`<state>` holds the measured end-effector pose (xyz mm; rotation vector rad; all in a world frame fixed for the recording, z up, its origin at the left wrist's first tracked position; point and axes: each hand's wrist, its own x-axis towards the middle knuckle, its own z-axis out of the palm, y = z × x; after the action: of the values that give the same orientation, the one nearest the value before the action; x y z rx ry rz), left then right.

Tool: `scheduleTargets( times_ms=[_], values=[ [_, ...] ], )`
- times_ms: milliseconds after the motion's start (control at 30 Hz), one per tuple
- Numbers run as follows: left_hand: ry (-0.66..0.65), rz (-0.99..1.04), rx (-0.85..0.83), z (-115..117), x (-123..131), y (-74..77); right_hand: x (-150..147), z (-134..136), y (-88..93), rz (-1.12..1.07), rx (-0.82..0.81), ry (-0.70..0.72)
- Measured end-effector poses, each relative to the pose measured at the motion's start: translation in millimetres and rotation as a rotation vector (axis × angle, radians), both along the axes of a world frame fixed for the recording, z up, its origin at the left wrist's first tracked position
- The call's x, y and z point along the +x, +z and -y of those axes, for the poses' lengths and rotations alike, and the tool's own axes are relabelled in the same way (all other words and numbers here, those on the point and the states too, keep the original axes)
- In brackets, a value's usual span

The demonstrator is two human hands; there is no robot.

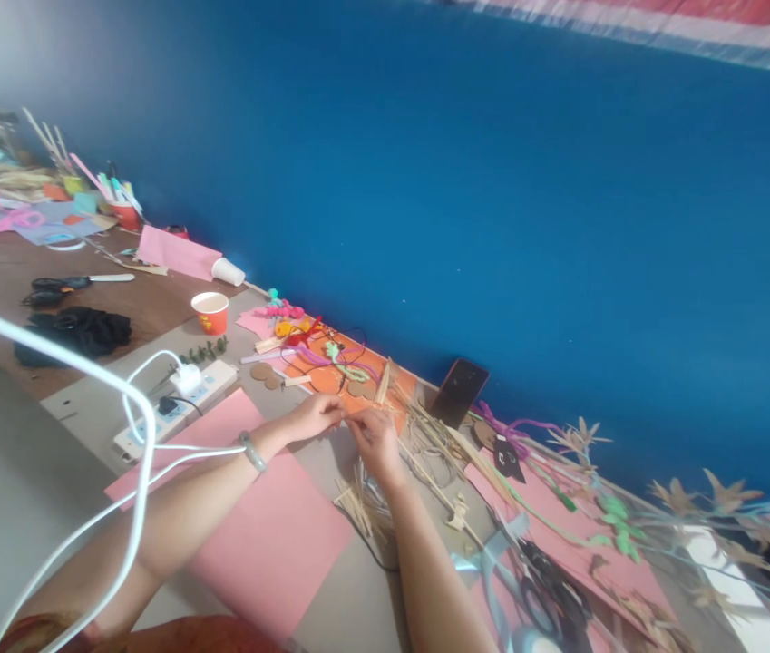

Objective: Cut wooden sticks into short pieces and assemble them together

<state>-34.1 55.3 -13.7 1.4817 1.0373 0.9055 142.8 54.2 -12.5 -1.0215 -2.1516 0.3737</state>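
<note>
Above the tabletop, my left hand [317,416] and my right hand [375,438] meet fingertip to fingertip. The fingers of both are pinched together, and whatever lies between them is too small to make out. Just beyond them is an orange sheet [330,379] with brown discs, cords and short wooden pieces on it. Pale dried strips [435,444] lie to the right of my right hand, with a thin stick among them. A large pink sheet [276,535] lies below my left forearm, which wears a bracelet [252,452].
A white power strip [184,408] with plugs stands left, and white cables [143,472] loop across the near view. A red paper cup [211,314] sits behind it. A phone [459,392] leans on the blue wall [459,199]. Scissors [548,580] and dried flowers [731,494] are at right.
</note>
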Motion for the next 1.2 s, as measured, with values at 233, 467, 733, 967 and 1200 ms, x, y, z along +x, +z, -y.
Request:
scheduleTargets(
  times_ms=[233, 467, 733, 967, 1200],
  values=[
    [-0.065, 0.108, -0.189, 0, -1, -6.6, 0, -2, 1.6, -0.168, -0.183, -0.053],
    [-0.034, 0.302, -0.336, 3, -1, 2.0, 0, 0, 4.9, -0.294, -0.453, -0.063],
    [0.008, 0.168, -0.23, 1, -1, -2.1, 1, -3, -3.9, -0.348, -0.604, -0.026],
    [0.037, -0.207, 0.176, 6, 1, 9.8, 1, -2, 0.8, -0.43, -0.71, -0.041],
    [-0.156, 0.091, -0.14, 10, -3, 19.1, 5, 0, 7.3, -0.493, -0.747, 0.049]
  ],
)
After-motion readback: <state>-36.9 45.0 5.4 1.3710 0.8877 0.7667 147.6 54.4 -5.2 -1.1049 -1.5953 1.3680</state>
